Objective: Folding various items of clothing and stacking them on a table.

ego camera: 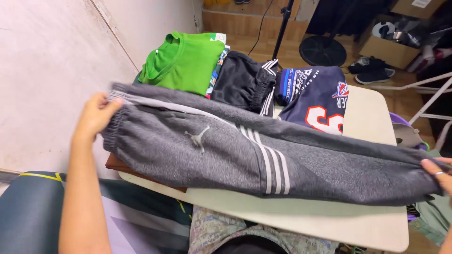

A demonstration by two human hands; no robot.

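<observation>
A pair of dark grey sweatpants (235, 150) with white side stripes lies stretched across a small cream table (329, 218). My left hand (96, 115) grips the waistband end at the left. My right hand (438, 171), with a ring on one finger, holds the leg cuffs at the far right edge of the view. The pants are folded lengthwise, one leg over the other.
Behind the pants lie a folded green shirt (183, 61), black track pants (245, 82) with white stripes and a navy jersey (315, 96). A fan base (322, 49), black shoes (374, 70) and cardboard boxes (388, 49) stand on the wooden floor beyond. A wall is at the left.
</observation>
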